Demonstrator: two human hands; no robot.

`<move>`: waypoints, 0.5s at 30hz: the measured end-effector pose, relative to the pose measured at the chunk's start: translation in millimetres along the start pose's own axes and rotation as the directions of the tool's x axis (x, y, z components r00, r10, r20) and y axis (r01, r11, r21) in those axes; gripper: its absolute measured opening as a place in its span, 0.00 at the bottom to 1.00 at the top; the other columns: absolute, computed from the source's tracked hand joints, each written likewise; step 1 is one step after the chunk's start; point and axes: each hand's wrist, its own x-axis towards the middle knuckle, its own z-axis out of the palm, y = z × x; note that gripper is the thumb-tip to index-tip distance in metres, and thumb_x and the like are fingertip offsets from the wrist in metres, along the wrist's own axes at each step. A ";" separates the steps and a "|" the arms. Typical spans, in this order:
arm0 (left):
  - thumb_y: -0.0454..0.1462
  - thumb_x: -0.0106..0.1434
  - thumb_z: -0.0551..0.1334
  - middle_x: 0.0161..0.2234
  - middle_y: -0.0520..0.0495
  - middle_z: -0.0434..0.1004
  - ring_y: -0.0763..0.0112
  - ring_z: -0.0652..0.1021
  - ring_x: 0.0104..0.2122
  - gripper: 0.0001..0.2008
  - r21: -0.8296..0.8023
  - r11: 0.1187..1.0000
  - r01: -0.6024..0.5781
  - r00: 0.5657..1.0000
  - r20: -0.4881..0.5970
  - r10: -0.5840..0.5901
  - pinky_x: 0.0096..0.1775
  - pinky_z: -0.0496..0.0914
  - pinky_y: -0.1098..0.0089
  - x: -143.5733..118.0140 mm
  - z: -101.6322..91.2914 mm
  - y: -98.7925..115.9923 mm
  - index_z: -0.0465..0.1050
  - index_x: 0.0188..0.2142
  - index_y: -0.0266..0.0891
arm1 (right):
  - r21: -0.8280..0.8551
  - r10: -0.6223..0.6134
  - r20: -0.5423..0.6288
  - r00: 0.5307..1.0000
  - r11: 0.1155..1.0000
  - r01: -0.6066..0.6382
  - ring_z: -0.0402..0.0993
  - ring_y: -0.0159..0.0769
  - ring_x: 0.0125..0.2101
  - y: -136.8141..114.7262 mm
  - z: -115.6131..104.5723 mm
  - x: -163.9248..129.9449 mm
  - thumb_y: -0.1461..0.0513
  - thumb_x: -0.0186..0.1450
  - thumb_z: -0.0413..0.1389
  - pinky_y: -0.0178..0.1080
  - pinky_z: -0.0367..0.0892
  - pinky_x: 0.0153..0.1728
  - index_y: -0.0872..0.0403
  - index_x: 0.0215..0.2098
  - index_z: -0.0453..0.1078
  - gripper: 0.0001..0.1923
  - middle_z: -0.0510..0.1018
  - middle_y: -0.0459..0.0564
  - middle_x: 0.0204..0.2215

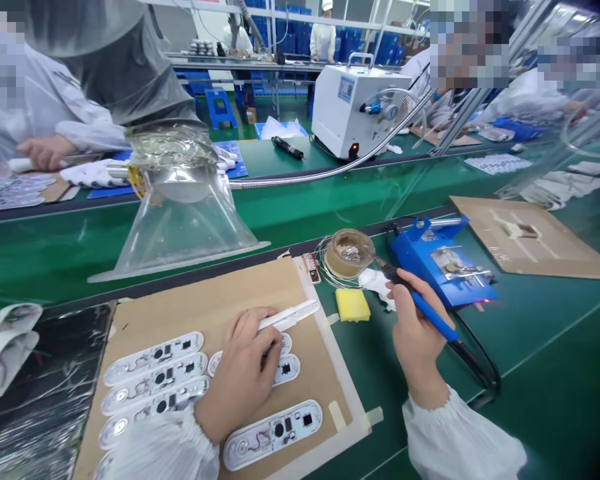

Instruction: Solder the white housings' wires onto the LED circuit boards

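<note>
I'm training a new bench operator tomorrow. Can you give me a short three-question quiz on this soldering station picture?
1. True or false: the right hand holds a blue-handled soldering iron with its tip toward the round tin of tip cleaner.
2. What does the left hand hold? A) white tweezers B) a screwdriver C) a roll of tape
3. Fill in: the yellow ______ lies on the green table beside the brown cardboard sheet that carries the white oval circuit boards.

Key: 1 true; 2 A; 3 sponge.
</note>
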 end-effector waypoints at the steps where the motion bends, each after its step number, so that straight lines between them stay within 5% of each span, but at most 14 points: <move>1: 0.28 0.71 0.55 0.54 0.43 0.77 0.53 0.76 0.54 0.11 -0.003 1.000 0.007 1.000 0.009 -0.007 0.55 0.73 0.46 0.0 -2.3 0.1 0.73 0.37 0.44 | 0.001 0.000 0.002 1.000 1.000 0.000 0.84 0.46 0.38 -3.1 -1.5 -2.5 0.56 0.72 0.63 0.51 0.80 0.44 0.53 0.50 0.82 0.13 0.86 0.55 0.42; 9: 0.26 0.68 0.53 0.57 0.44 0.80 0.54 0.80 0.55 0.21 -0.093 0.993 0.078 0.988 0.141 -0.065 0.56 0.75 0.47 0.9 -18.5 -14.2 0.79 0.50 0.47 | 0.129 -0.033 0.136 0.990 0.992 0.015 0.86 0.49 0.41 -6.0 -1.0 -40.0 0.58 0.71 0.64 0.53 0.81 0.45 0.52 0.49 0.81 0.10 0.85 0.55 0.45; 12: 0.32 0.67 0.60 0.49 0.44 0.84 0.54 0.82 0.47 0.15 -0.280 0.917 0.285 0.958 0.091 -0.271 0.55 0.75 0.49 13.6 -24.6 -33.7 0.83 0.47 0.46 | 0.100 -0.005 0.143 0.990 0.995 -0.010 0.85 0.50 0.42 -5.2 -0.8 -50.2 0.57 0.70 0.65 0.53 0.79 0.48 0.53 0.47 0.82 0.11 0.85 0.55 0.44; 15: 0.38 0.65 0.64 0.44 0.42 0.85 0.53 0.82 0.45 0.12 -0.365 0.834 0.415 0.877 -0.084 -0.473 0.54 0.75 0.51 30.9 -44.2 -70.4 0.83 0.45 0.42 | 0.058 0.062 0.131 0.989 0.996 -0.070 0.85 0.54 0.44 -10.2 -0.4 -54.7 0.53 0.69 0.66 0.55 0.76 0.51 0.54 0.46 0.82 0.14 0.86 0.57 0.44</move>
